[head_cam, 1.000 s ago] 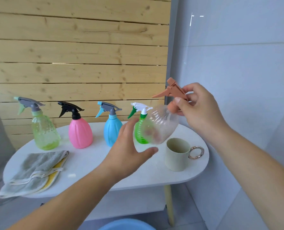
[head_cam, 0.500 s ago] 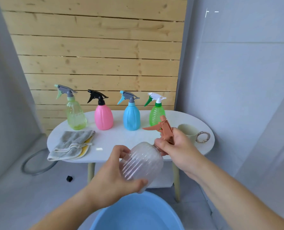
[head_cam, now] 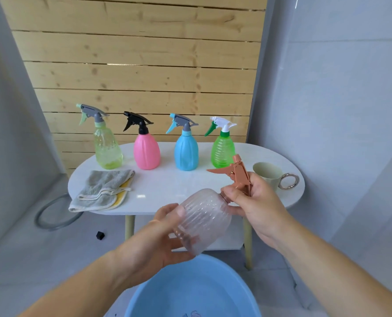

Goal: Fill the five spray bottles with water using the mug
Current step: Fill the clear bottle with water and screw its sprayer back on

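A clear ribbed spray bottle point(head_cam: 204, 218) is tilted in front of the table, above the blue basin point(head_cam: 190, 291). My left hand point(head_cam: 160, 239) grips its body from below. My right hand point(head_cam: 254, 202) grips its orange trigger head point(head_cam: 237, 173) at the neck. On the white table point(head_cam: 167, 186) stand a yellow-green bottle point(head_cam: 106, 149), a pink bottle point(head_cam: 146, 152), a blue bottle point(head_cam: 186, 152) and a green bottle point(head_cam: 222, 152), all with heads on. The pale green mug point(head_cam: 268, 175) with a metal ring handle stands at the table's right end.
A grey and yellow cloth point(head_cam: 103, 191) lies folded on the table's left front. A grey hose ring point(head_cam: 50, 216) and a small black object point(head_cam: 100, 235) lie on the floor to the left. A wooden slat wall stands behind; grey walls close both sides.
The clear bottle has come down from above the mug to in front of the table, over the basin. Both hands kept hold of it, and my view has backed away from the table.
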Tool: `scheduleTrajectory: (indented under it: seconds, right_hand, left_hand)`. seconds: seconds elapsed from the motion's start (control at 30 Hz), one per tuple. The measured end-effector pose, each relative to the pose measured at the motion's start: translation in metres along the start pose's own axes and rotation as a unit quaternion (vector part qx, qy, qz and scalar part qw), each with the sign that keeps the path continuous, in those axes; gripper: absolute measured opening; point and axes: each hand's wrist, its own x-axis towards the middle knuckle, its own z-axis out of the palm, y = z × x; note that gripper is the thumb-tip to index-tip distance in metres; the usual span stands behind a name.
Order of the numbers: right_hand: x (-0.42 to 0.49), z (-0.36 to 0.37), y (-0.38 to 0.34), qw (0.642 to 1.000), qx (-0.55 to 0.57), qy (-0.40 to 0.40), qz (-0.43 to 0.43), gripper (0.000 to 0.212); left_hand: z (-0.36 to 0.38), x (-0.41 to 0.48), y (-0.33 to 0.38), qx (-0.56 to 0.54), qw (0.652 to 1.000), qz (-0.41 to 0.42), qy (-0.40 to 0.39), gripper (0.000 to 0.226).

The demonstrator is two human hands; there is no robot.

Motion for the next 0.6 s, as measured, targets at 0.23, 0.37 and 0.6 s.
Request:
scheduleTrajectory:
  seconds: [0.23, 0.37, 0.6]
  right_hand:
    - [0.004, -0.012, 0.001, 0.999, 0.049, -0.008, 0.007, 0.027]
    - [0.003, -0.016, 0.004, 0.998, 0.054, -0.018, 0.011, 0.026]
    - [0.007, -0.017, 0.013, 0.999, 0.032, 0.035, 0.018, 0.022]
  left_hand:
    - [0.007, 0.009, 0.002, 0.004, 0.994, -0.112, -0.01, 0.085]
    - [0.007, 0.016, -0.007, 0.003, 0.989, -0.148, 0.004, 0.1]
    - [0.014, 0.019, -0.016, 0.045, 0.995, 0.083, 0.034, 0.092]
